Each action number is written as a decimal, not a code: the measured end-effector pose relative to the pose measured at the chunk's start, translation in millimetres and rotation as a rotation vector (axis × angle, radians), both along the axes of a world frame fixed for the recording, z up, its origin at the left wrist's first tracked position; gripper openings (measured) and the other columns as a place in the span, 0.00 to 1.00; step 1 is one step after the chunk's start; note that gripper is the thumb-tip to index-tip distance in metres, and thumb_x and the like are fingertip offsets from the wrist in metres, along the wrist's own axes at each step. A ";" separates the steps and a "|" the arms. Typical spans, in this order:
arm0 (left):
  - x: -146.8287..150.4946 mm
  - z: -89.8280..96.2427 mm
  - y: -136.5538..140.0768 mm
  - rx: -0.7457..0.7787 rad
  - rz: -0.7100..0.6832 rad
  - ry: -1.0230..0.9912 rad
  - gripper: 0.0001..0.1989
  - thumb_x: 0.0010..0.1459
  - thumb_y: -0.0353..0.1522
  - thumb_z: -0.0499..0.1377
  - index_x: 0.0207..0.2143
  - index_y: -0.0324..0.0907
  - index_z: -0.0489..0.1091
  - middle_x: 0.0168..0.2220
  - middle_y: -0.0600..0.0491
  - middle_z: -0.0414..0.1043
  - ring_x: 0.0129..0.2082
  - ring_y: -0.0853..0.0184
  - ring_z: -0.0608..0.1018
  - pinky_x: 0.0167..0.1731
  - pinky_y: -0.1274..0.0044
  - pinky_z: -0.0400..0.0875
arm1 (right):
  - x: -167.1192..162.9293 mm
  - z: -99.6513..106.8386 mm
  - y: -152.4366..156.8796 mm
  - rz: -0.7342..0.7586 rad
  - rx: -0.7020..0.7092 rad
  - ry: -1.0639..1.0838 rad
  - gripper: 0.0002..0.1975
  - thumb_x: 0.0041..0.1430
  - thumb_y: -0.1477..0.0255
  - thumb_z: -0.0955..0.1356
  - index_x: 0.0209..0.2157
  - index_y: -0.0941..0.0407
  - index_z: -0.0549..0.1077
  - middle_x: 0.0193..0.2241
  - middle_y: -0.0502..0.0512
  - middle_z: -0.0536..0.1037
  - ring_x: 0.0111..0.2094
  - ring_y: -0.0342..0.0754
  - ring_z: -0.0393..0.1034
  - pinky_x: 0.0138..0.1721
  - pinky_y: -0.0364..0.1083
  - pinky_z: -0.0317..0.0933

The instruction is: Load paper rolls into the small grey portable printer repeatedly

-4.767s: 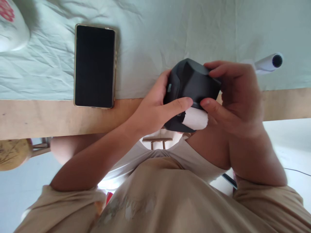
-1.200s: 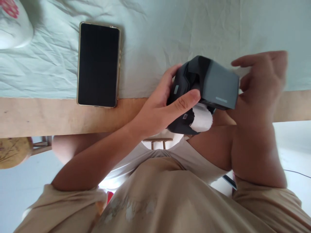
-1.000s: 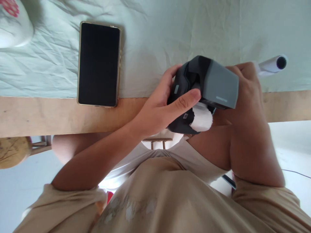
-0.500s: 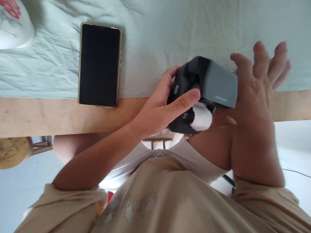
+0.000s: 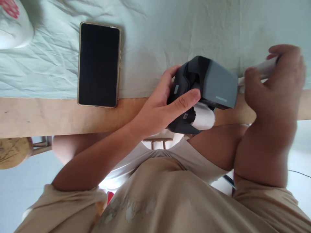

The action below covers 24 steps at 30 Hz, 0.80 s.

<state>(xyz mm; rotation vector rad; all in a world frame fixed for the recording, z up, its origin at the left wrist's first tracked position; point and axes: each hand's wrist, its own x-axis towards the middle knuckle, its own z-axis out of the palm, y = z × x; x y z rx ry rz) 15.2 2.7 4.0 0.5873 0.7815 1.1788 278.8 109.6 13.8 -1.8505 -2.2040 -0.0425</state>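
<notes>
My left hand (image 5: 167, 103) grips a dark grey and black boxy device (image 5: 218, 84), thumb across its near side and fingers behind. The device resembles a small portable printer with a lid-like part tilted up. A white curl of paper (image 5: 204, 118) with a ragged edge sticks out of its lower side. To the right, my right hand (image 5: 277, 77) is closed around a white, rolled-looking piece (image 5: 263, 68), slightly blurred. A thin white strip (image 5: 241, 81) shows between this hand and the device; whether it joins them I cannot tell.
A tablet (image 5: 99, 64) with a dark screen lies left on the pale green cloth (image 5: 150, 38), over the wooden table edge (image 5: 60, 116). A white object with a red pattern (image 5: 14, 26) stands at the far left. Below is a round stool (image 5: 14, 152).
My right hand, spread beside the device before, has moved right and closed on the white piece. The left hand and device stay nearly still; the paper curl shifts slightly right.
</notes>
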 end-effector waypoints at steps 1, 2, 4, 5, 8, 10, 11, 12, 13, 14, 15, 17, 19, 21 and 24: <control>0.2 0.1 -0.1 0.001 0.005 -0.007 0.28 0.65 0.37 0.66 0.62 0.45 0.58 0.50 0.52 0.71 0.39 0.71 0.78 0.32 0.85 0.74 | -1.0 -0.4 0.6 -0.024 -0.040 -0.006 0.28 0.66 0.61 0.66 0.61 0.63 0.68 0.54 0.63 0.72 0.60 0.58 0.67 0.63 0.65 0.61; 0.3 -0.2 -0.2 0.006 0.010 -0.011 0.28 0.65 0.37 0.65 0.62 0.45 0.58 0.50 0.53 0.71 0.37 0.73 0.77 0.32 0.85 0.74 | -2.4 -0.8 0.6 -0.036 -0.061 -0.005 0.27 0.66 0.63 0.66 0.61 0.63 0.68 0.54 0.63 0.72 0.60 0.57 0.67 0.63 0.64 0.61; 0.0 -1.7 -0.4 0.030 0.001 -0.019 0.29 0.65 0.38 0.66 0.62 0.45 0.58 0.50 0.53 0.71 0.35 0.75 0.76 0.33 0.85 0.74 | -4.2 -1.5 -0.1 -0.048 -0.048 0.014 0.24 0.68 0.66 0.63 0.62 0.61 0.68 0.54 0.63 0.70 0.61 0.53 0.66 0.64 0.61 0.61; -0.3 -2.5 -0.4 0.038 -0.005 -0.019 0.30 0.64 0.39 0.67 0.62 0.45 0.58 0.51 0.53 0.71 0.35 0.74 0.76 0.33 0.85 0.74 | -3.8 -1.8 -0.3 -0.048 -0.038 0.021 0.24 0.68 0.67 0.63 0.62 0.60 0.69 0.54 0.62 0.69 0.61 0.52 0.66 0.64 0.60 0.61; -1.0 -4.5 -0.4 0.025 -0.014 0.014 0.31 0.64 0.40 0.67 0.63 0.46 0.58 0.52 0.52 0.71 0.38 0.72 0.77 0.33 0.85 0.74 | 1.5 -2.6 1.1 -0.006 -0.016 0.013 0.25 0.62 0.70 0.66 0.60 0.56 0.72 0.50 0.59 0.71 0.55 0.52 0.67 0.62 0.62 0.63; -1.0 -4.8 -0.2 0.030 -0.020 0.026 0.30 0.64 0.41 0.67 0.63 0.47 0.58 0.53 0.52 0.71 0.39 0.71 0.78 0.33 0.84 0.74 | 4.5 -2.2 2.0 0.026 0.011 0.015 0.26 0.55 0.74 0.69 0.57 0.56 0.74 0.46 0.59 0.73 0.51 0.53 0.68 0.58 0.63 0.63; -0.9 -4.6 -0.1 0.039 -0.020 0.022 0.30 0.64 0.41 0.67 0.62 0.47 0.58 0.52 0.52 0.71 0.39 0.71 0.78 0.33 0.84 0.74 | 4.5 -1.6 1.9 0.041 0.028 0.025 0.26 0.53 0.75 0.69 0.56 0.56 0.74 0.47 0.59 0.73 0.50 0.53 0.69 0.57 0.63 0.64; -0.7 -4.2 0.1 0.043 -0.019 0.014 0.30 0.64 0.40 0.67 0.62 0.47 0.58 0.52 0.53 0.71 0.38 0.72 0.77 0.33 0.84 0.74 | 3.2 -0.8 1.2 0.057 0.048 0.062 0.27 0.53 0.76 0.69 0.56 0.57 0.74 0.48 0.59 0.74 0.50 0.53 0.69 0.55 0.61 0.65; -0.6 -3.8 0.2 0.043 -0.016 0.004 0.29 0.64 0.39 0.66 0.62 0.46 0.58 0.52 0.53 0.71 0.37 0.73 0.77 0.32 0.85 0.75 | 0.7 0.2 0.0 0.076 0.058 0.133 0.26 0.54 0.76 0.69 0.56 0.57 0.73 0.49 0.58 0.74 0.50 0.52 0.69 0.51 0.58 0.65; -0.5 -3.2 0.3 0.035 -0.014 -0.005 0.28 0.64 0.38 0.66 0.62 0.46 0.58 0.51 0.53 0.70 0.35 0.74 0.76 0.32 0.85 0.75 | -2.6 1.3 -1.7 0.098 0.067 0.221 0.25 0.55 0.74 0.69 0.56 0.57 0.72 0.50 0.55 0.73 0.49 0.49 0.70 0.47 0.54 0.65; -0.5 -2.8 0.5 0.027 -0.014 -0.012 0.28 0.65 0.38 0.66 0.62 0.46 0.58 0.51 0.53 0.70 0.34 0.75 0.76 0.32 0.85 0.75 | -6.5 2.1 -3.4 0.116 0.077 0.316 0.24 0.57 0.72 0.69 0.55 0.57 0.72 0.50 0.53 0.73 0.47 0.47 0.70 0.43 0.51 0.63; -0.5 -2.3 0.6 0.022 -0.014 -0.019 0.28 0.65 0.37 0.66 0.62 0.45 0.58 0.52 0.53 0.70 0.34 0.76 0.75 0.32 0.86 0.74 | -14.0 2.8 -6.6 0.142 0.094 0.489 0.19 0.57 0.69 0.70 0.50 0.58 0.73 0.44 0.48 0.74 0.42 0.41 0.68 0.38 0.48 0.55; -0.4 -2.2 0.6 0.027 -0.009 -0.018 0.28 0.65 0.38 0.66 0.62 0.45 0.58 0.52 0.54 0.71 0.34 0.77 0.75 0.33 0.86 0.74 | -19.5 1.8 -8.3 0.177 0.105 0.589 0.14 0.56 0.70 0.70 0.44 0.59 0.74 0.37 0.46 0.72 0.39 0.39 0.65 0.37 0.48 0.52; 0.1 -1.9 0.3 0.036 -0.001 -0.025 0.29 0.65 0.38 0.67 0.62 0.45 0.58 0.51 0.55 0.71 0.35 0.76 0.75 0.33 0.86 0.74 | -22.6 -0.4 -8.6 0.233 0.102 0.658 0.09 0.53 0.74 0.69 0.38 0.59 0.72 0.34 0.47 0.70 0.36 0.38 0.63 0.37 0.46 0.52; 1.6 -1.0 -0.5 0.019 0.017 -0.014 0.28 0.64 0.38 0.67 0.61 0.45 0.60 0.48 0.56 0.71 0.36 0.75 0.75 0.34 0.85 0.74 | -25.4 -3.8 -8.3 0.281 0.098 0.682 0.09 0.46 0.80 0.66 0.32 0.60 0.65 0.34 0.49 0.69 0.35 0.36 0.62 0.36 0.43 0.53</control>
